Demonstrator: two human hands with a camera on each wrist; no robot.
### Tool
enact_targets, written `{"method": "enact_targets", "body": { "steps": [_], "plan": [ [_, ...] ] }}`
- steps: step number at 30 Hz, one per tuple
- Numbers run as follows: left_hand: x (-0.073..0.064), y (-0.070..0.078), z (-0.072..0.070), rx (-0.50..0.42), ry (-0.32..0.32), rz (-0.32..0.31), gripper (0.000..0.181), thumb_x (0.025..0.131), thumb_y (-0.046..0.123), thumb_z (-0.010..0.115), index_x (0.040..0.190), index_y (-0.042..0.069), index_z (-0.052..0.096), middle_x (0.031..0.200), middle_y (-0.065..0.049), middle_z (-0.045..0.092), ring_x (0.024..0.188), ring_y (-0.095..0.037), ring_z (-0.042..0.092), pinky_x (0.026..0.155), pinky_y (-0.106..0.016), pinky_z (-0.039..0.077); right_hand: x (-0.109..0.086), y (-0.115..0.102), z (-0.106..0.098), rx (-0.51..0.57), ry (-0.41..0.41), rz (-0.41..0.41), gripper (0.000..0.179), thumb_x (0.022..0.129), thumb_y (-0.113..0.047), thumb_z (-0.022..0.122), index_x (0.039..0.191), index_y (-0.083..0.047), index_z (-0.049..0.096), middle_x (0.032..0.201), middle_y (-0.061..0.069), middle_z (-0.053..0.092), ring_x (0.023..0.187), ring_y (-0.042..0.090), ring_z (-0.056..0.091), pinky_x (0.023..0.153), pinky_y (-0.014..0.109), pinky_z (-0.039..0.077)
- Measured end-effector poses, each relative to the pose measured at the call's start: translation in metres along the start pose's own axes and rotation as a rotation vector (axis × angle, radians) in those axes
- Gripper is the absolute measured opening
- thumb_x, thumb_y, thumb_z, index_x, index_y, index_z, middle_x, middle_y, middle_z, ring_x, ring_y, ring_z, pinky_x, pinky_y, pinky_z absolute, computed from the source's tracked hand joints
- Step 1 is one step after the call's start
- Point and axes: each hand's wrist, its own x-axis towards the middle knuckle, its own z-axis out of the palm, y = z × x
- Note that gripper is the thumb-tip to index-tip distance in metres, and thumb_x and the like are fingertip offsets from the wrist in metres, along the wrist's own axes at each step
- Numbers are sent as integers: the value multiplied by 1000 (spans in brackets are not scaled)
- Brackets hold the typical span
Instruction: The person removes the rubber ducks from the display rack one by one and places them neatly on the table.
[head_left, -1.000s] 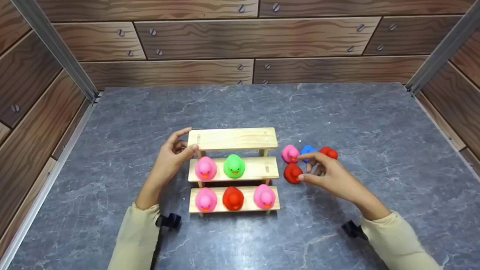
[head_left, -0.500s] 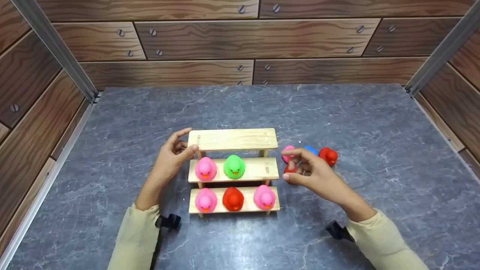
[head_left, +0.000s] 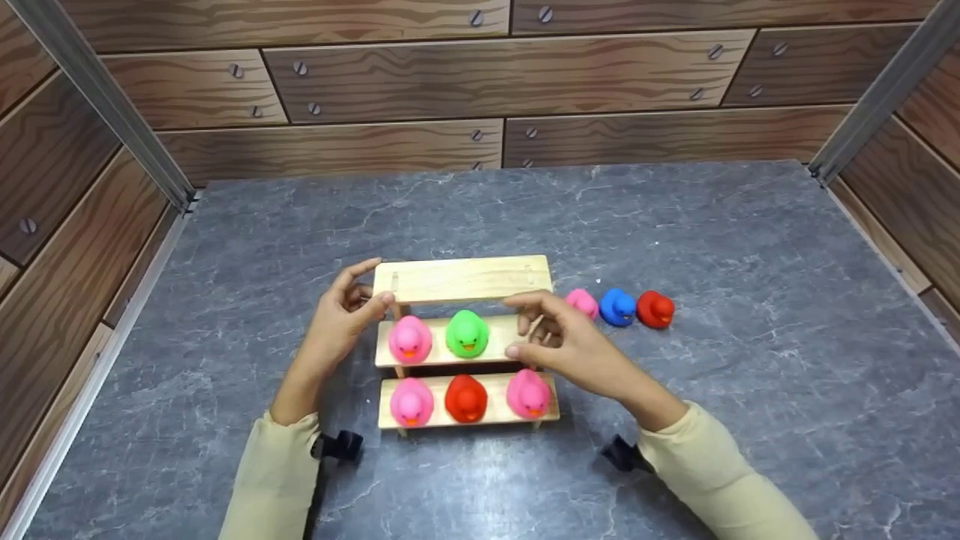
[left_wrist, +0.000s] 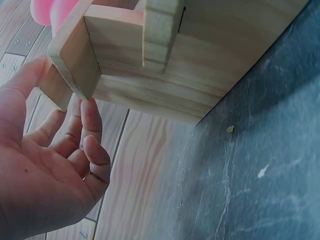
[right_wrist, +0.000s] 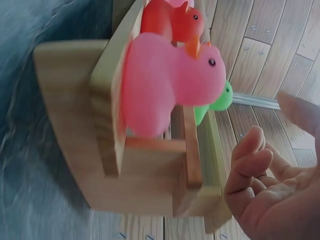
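Note:
A three-tier wooden display stand (head_left: 461, 279) stands mid-table in the head view. My left hand (head_left: 337, 315) grips the left end of its top board, thumb at the front, fingers behind; the left wrist view shows fingertips on the wood (left_wrist: 75, 60). The middle tier carries a pink rubber duck (head_left: 410, 340) and a green duck (head_left: 467, 334). On the bottom tier sit a pink duck (head_left: 412, 403), a red duck (head_left: 466, 398) and another pink duck (right_wrist: 150, 85). My right hand (head_left: 574, 345), fingers loosely bent and holding nothing, hovers over the middle tier's right end.
Right of the stand, a pink duck (head_left: 582, 303), a blue duck (head_left: 617, 307) and a red duck (head_left: 655, 310) lie in a row on the grey marbled table (head_left: 750, 262). Wood-patterned walls (head_left: 390, 82) enclose the back and sides.
My right hand has moved left, from above the loose ducks to the stand's middle tier. A nearer red duck beside the stand is now out of sight, where my hand covers. The left hand stays put.

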Motion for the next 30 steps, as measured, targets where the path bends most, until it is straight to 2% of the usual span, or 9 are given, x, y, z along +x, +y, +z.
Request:
{"method": "enact_targets", "body": {
  "steps": [10, 16, 23, 30],
  "plan": [
    [-1, -1, 1, -4, 24, -10, 54, 91, 8, 66, 141, 9, 46, 86, -1, 64, 75, -9, 59, 74, -24, 50, 13, -4, 20, 3, -58, 34, 49, 85, -18, 74, 129, -8, 55, 105, 17, 52, 82, 15, 50, 70, 19, 43],
    [-1, -1, 1, 3, 26, -15, 55, 90, 10, 67, 142, 10, 46, 94, -8, 64, 75, -12, 60, 78, -30, 52, 18, -6, 29, 13, -66, 54, 53, 85, -18, 74, 132, -9, 52, 104, 10, 48, 82, 17, 47, 71, 20, 41],
    [0, 0, 1, 24, 26, -24, 56, 91, 13, 67, 142, 12, 46, 105, -15, 63, 78, -12, 60, 78, -27, 51, 22, -6, 37, -22, -66, 56, 55, 84, -16, 75, 132, -9, 51, 100, 7, 46, 79, 16, 44, 70, 19, 41],
    [-1, 1, 2, -11, 13, -5, 55, 91, 9, 66, 142, 10, 46, 103, -13, 63, 80, -16, 62, 78, -23, 52, 24, -5, 40, -61, -47, 68, 56, 82, -15, 76, 131, -6, 52, 98, 7, 48, 75, 15, 44, 67, 18, 40]
  ]
}}
